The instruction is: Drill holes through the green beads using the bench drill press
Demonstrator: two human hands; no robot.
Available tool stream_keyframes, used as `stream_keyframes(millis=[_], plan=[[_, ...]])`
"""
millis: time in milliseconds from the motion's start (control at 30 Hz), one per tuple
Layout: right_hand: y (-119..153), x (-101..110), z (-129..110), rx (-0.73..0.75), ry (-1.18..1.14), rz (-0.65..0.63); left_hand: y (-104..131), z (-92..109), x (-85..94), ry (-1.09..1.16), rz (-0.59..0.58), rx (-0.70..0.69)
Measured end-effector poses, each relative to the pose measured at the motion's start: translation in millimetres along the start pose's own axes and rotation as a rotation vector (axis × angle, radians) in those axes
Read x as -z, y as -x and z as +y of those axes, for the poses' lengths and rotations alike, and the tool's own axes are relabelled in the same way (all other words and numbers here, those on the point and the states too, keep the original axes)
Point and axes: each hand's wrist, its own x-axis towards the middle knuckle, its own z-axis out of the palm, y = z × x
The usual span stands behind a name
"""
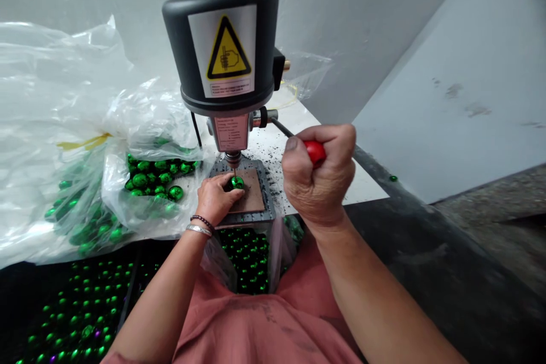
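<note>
A bench drill press (222,45) with a dark motor cover stands in front of me. My left hand (215,196) pinches a shiny green ball (237,183) between thumb and fingers on the wooden board (253,193) of its base. Directly above, the thin drill bit (234,172) points down and meets the ball's top, or nearly so; I cannot tell whether it is inside. My right hand (319,176) is wrapped round the red knob (314,153) at the end of the drill's feed lever (282,128).
Left of the drill, a clear plastic bag (106,182) spills green balls (160,173) onto the white table (362,187). Another bag of green balls (247,261) sits below the table edge by my lap. Dark shavings (277,173) lie around the base. More balls (77,307) fill a container lower left.
</note>
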Motion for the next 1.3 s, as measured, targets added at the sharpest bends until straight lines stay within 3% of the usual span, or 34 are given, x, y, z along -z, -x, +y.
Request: stream_keyframes(millis=[333,567,733,900,967,1100,1167,1233,1300], plan=[[16,-8,4,-0.021,-0.064,0.060,0,-2,-2.0,0.021,0.016,-0.019],[39,-11,13,-0.034,-0.167,0.028,3,2,-0.3,0.010,0.043,-0.012],[-9,-11,-2,0.010,-0.091,0.109,4,5,-1.6,0.010,0.026,-0.009],[-61,-16,-13,-0.108,-0.062,0.024,16,6,4.9,0.002,0.053,0.014],[-66,-17,-13,-0.147,-0.068,-0.008,29,8,14.4,-0.005,-0.026,-0.046],[-61,-15,-13,-0.182,-0.095,-0.027,59,11,36.4,-0.042,-0.328,-0.244],[-58,-14,-13,-0.177,-0.103,-0.026,67,9,44.3,-0.034,-0.428,-0.272],[-57,-13,-13,-0.163,-0.104,-0.030,67,3,50.8,-0.007,-0.422,-0.242],[-57,-12,-12,-0.152,-0.101,-0.034,56,-7,57.9,-0.001,-0.286,-0.164]])
